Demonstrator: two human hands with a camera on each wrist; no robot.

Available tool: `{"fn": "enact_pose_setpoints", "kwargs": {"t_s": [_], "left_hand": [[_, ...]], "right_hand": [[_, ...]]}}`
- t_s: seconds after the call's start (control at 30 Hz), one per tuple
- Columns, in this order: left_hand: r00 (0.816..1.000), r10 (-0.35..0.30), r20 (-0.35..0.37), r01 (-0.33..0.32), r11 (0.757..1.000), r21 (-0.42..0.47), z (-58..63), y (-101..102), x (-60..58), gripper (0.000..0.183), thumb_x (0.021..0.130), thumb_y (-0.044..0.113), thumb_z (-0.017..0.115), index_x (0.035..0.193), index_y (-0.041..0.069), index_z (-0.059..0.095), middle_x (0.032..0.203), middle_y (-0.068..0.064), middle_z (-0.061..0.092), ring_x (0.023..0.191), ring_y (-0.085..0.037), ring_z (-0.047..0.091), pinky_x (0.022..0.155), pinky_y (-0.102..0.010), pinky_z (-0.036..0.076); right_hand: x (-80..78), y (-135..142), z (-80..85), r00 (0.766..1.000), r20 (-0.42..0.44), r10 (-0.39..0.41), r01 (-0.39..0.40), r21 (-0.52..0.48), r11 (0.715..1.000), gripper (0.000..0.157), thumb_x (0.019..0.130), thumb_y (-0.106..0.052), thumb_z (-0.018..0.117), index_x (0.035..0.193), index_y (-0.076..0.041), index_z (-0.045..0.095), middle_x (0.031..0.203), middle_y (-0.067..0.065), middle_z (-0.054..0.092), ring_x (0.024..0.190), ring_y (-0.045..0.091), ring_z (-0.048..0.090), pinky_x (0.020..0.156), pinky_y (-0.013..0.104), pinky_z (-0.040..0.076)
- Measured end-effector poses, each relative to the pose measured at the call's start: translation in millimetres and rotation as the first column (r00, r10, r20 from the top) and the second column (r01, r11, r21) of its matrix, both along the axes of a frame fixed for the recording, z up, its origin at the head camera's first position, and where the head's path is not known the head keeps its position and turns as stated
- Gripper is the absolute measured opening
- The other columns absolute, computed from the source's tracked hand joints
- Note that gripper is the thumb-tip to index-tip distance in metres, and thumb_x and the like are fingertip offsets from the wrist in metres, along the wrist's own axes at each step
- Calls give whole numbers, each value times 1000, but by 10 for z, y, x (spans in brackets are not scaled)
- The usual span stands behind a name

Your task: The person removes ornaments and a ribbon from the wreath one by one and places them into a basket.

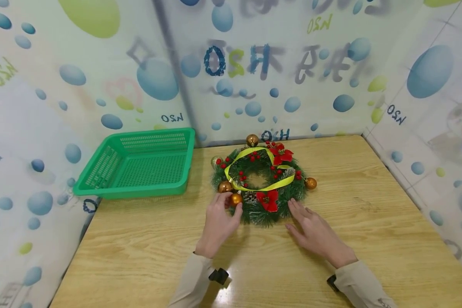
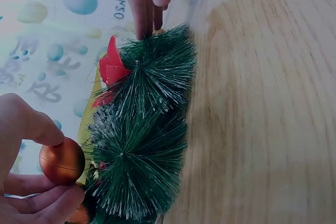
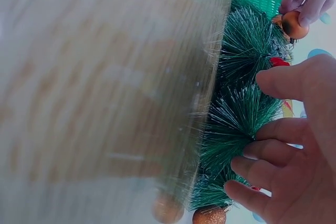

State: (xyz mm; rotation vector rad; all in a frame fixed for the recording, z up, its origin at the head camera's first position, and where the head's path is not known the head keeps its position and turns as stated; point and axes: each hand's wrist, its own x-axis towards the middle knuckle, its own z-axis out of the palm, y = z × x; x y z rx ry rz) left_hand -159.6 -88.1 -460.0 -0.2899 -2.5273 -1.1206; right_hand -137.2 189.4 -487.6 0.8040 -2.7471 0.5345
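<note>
A green Christmas wreath [image 1: 263,216] lies on the wooden table, dressed with red poinsettias [image 1: 267,200], red berries, pine cones and a yellow ribbon [image 1: 281,184]. At its near left edge my left hand [image 1: 220,220] pinches a shiny orange bauble [image 2: 62,161] between thumb and fingers. A brown bauble [image 1: 225,187] sits just behind that one on the wreath. My right hand [image 1: 315,233] rests its fingertips on the wreath's near right side, fingers mostly straight, as the right wrist view also shows. A glittery orange bauble [image 1: 311,183] sits at the wreath's right edge.
A green plastic basket [image 1: 138,192] stands at the table's back left. More baubles, one of them copper [image 1: 252,140], sit at the wreath's far and left edges. A wall sheet [image 1: 254,85] with blue and green drops rises behind the wooden table [image 1: 369,205].
</note>
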Motion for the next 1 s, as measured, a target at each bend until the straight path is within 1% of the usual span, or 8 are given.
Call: {"fn": "enact_pose_setpoints", "kwargs": {"t_s": [0.2, 0.37, 0.5, 0.63, 0.7, 0.8, 0.9, 1.0], "left_hand": [[999, 28, -31, -28, 1000, 3, 8, -32, -33, 33, 87, 11, 75, 113, -8, 67, 97, -15, 65, 80, -23, 65, 68, -28, 59], [999, 39, -26, -39, 999, 5, 16, -69, -49, 32, 87, 11, 75, 112, -7, 68, 98, -16, 66, 79, -24, 67, 68, -29, 61], [999, 46, -24, -45, 999, 23, 32, -98, -62, 33, 86, 11, 76, 112, -8, 67, 98, -18, 66, 81, -27, 68, 71, -35, 62], [999, 52, 6, -52, 997, 56, 82, -153, -59, 36, 87, 12, 75, 115, -8, 67, 101, -18, 66, 84, -29, 68, 75, -42, 62], [998, 55, 25, -56, 996, 73, 109, -181, -57, 36, 88, 13, 74, 117, -8, 66, 103, -18, 66, 86, -30, 67, 77, -44, 62], [998, 53, 31, -56, 994, 99, 140, -226, -61, 36, 87, 12, 74, 116, -8, 66, 103, -18, 67, 88, -33, 67, 79, -45, 62], [999, 50, 11, -51, 993, 109, 165, -265, -61, 34, 87, 10, 75, 114, -9, 67, 101, -18, 67, 88, -34, 68, 79, -44, 63], [999, 47, -14, -46, 992, 115, 191, -304, -58, 33, 87, 10, 75, 113, -8, 67, 99, -17, 68, 87, -33, 68, 79, -42, 63]], "right_hand": [[8, -17, 9, 1000, 11, -5, 5, -3, 1000, 64, 96, -23, 70, 142, 14, 48, 146, 33, 49, 130, 46, 56, 102, 61, 52], [20, -23, 23, 1000, 23, -10, 10, 2, 1000, 64, 96, -22, 70, 142, 15, 47, 146, 33, 48, 129, 47, 56, 102, 61, 52], [18, -22, 29, 999, 30, -14, 13, 3, 1000, 63, 96, -22, 70, 143, 14, 47, 146, 32, 48, 129, 47, 56, 102, 60, 52], [12, -32, 37, 1000, 26, -13, 13, -3, 1000, 64, 96, -22, 70, 142, 14, 48, 147, 32, 48, 130, 46, 56, 101, 60, 52], [13, -34, 37, 1000, 24, -10, 10, -5, 1000, 63, 95, -22, 71, 142, 15, 48, 146, 33, 48, 130, 46, 56, 101, 60, 53], [16, -36, 35, 1000, 26, -9, 9, -6, 1000, 63, 95, -21, 71, 142, 15, 48, 146, 33, 48, 130, 46, 55, 101, 61, 53], [20, -38, 30, 1000, 27, -12, 12, -4, 1000, 63, 95, -21, 71, 142, 15, 48, 147, 33, 48, 130, 46, 55, 101, 61, 52], [22, -40, 25, 1000, 25, -16, 16, 0, 1000, 64, 95, -22, 71, 142, 15, 48, 146, 33, 48, 130, 46, 55, 102, 61, 52]]}}
